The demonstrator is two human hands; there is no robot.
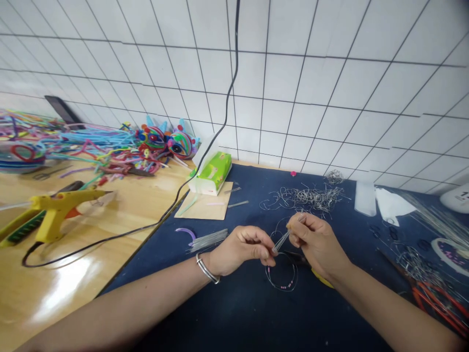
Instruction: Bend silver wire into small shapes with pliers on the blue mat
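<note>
Several thin silvery wires (282, 241) run in a bunch between my two hands. At their lower left end my left hand (240, 250), with a silver bangle on its wrist, pinches them. My right hand (312, 239) is closed around the upper right end. Just beneath the hands is a wire loop strung with small pink beads (287, 286); whether it hangs from my left fingers or lies on the cloth I cannot tell. A tool with a yellow handle (322, 278) is partly hidden under my right hand. Left of my left hand lies a bundle of straight wire pieces (209, 240).
A dark blue cloth (234, 313) covers this side of the table. Tangled wire (311, 198) lies behind my hands, and red-handled pliers (436, 303) are at right. A tissue pack (216, 173), a yellow glue gun (60, 208) and a black cord (227, 98) are to the left.
</note>
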